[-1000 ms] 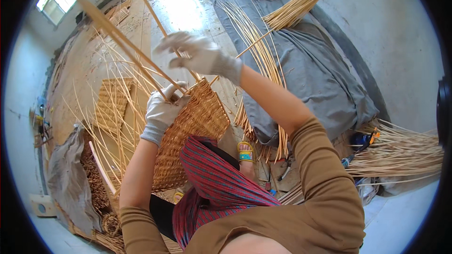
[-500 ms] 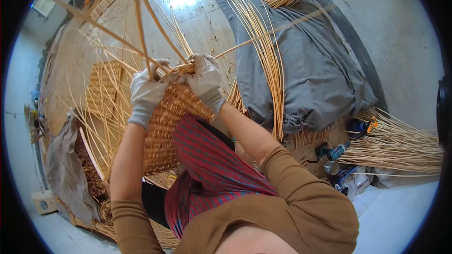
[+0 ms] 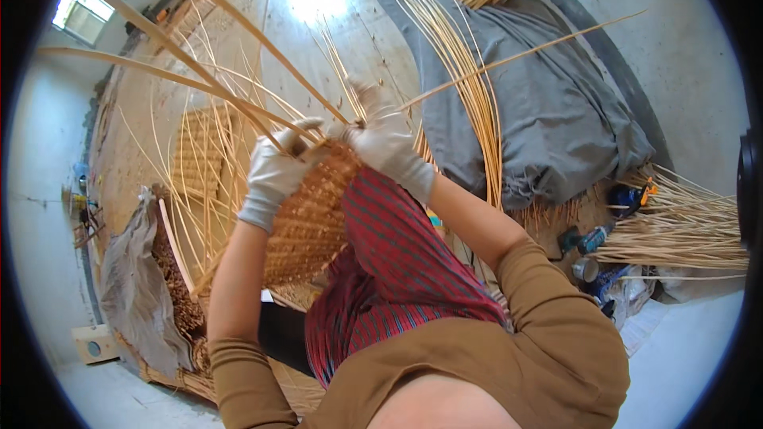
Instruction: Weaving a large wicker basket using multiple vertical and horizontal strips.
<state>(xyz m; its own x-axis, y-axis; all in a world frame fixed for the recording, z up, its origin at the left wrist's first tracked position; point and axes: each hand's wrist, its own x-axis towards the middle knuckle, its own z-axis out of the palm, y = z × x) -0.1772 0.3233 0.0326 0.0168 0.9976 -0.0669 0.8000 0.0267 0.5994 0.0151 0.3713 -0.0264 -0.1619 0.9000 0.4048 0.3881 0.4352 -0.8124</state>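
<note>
A tapering woven wicker piece (image 3: 306, 222) in golden brown leans against my lap, its upper end between my hands. My left hand (image 3: 280, 167), in a pale glove, is closed round its left upper edge, where several long wicker rods (image 3: 187, 56) stick up and out to the left. My right hand (image 3: 387, 139), also gloved, is at the upper right corner, thumb side against the weave. Its fingers stretch upward, apart from the thumb and slightly smeared. A single long rod (image 3: 524, 58) runs from behind this hand out to the right.
Grey cloth (image 3: 548, 111) covers a heap at the right, with a bundle of rods (image 3: 469, 103) across it. More rods (image 3: 675, 226) lie at far right beside a drill (image 3: 592, 240) and a tin (image 3: 586, 269). A woven panel (image 3: 199, 151) and a crumpled cloth (image 3: 139, 286) lie left.
My right hand's fingers have lifted and straightened from the woven edge. The left hand keeps its grip. The rods at the left have spread, and the whole view has shifted a little.
</note>
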